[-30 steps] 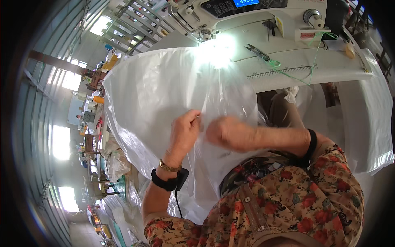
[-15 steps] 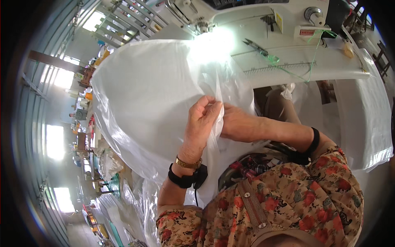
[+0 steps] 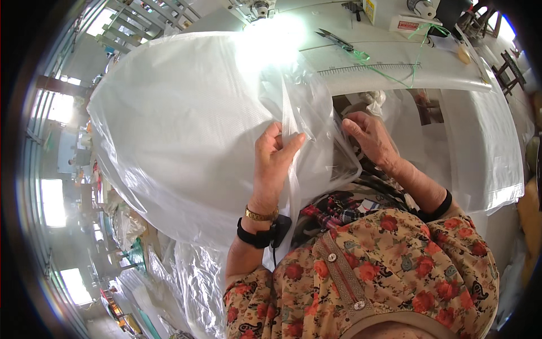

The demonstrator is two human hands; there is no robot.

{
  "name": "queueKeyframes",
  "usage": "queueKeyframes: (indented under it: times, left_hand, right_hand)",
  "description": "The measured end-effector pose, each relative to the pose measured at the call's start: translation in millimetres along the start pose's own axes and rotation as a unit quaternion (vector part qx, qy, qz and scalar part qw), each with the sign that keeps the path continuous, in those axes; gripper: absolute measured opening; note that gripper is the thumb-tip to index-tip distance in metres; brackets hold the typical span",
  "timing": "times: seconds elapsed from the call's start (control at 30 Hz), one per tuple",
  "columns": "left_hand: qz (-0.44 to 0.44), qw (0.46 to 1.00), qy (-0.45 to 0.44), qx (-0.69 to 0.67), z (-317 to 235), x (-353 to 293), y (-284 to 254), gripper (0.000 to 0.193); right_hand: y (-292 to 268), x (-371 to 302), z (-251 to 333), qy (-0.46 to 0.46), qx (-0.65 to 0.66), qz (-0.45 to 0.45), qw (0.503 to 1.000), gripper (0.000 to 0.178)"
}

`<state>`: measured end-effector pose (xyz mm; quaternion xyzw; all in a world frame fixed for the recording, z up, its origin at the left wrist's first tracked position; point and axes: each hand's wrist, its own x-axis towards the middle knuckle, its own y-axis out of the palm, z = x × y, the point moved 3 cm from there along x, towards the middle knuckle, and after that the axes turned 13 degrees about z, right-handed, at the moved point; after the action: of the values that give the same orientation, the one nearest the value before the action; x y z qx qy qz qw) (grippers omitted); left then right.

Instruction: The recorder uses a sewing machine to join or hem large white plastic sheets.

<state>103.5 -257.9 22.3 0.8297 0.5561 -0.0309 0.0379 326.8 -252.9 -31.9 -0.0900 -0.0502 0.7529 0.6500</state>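
Observation:
A large white woven sheet [image 3: 186, 124], like sack material, spreads in front of me up to the lit sewing machine head [image 3: 259, 10]. Clear plastic film [image 3: 319, 121] lies along its right part. My left hand [image 3: 272, 164] pinches a narrow folded white edge [image 3: 289, 107] between thumb and fingers; this fold runs up toward the bright lamp glare, which hides the needle area. To the right, beside the film's edge, my right hand [image 3: 374, 141] is raised with thumb and fingers curved and apart, and nothing shows in it.
Thread snips [image 3: 336, 39] lie on the white machine table [image 3: 350, 79], with green thread [image 3: 389, 73] trailing over its printed scale. White sheets [image 3: 483, 141] hang at the right. Crumpled clear plastic [image 3: 197, 282] lies at the lower left. A dark stool [image 3: 511, 70] stands at the far right.
My right hand has left the fold beside my left hand and moved right, its fingers now apart. My left hand still pinches the fold. The whole view has shifted slightly.

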Motion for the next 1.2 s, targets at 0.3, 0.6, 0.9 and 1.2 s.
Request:
queueKeyframes:
  times: [0.3,0.6,0.9,1.2]
  left_hand:
    - [0.014,0.998,-0.005,0.060,-3.5,7.2,0.7,0.010]
    - [0.014,0.996,0.037,0.083,-0.8,10.4,1.3,0.012]
    - [-0.094,0.893,0.165,0.409,-24.6,2.1,15.9,0.012]
    - [-0.041,0.976,0.108,0.186,-20.7,6.3,2.7,0.011]
  right_hand:
    - [5.7,-8.0,43.7,0.001,-0.070,0.142,0.987,0.042]
    - [6.9,0.0,49.1,-0.105,-0.096,0.021,0.990,0.014]
    - [25.2,3.1,96.4,-0.295,-0.323,0.040,0.899,0.011]
    - [40.0,13.2,103.5,-0.241,-0.528,0.188,0.793,0.012]
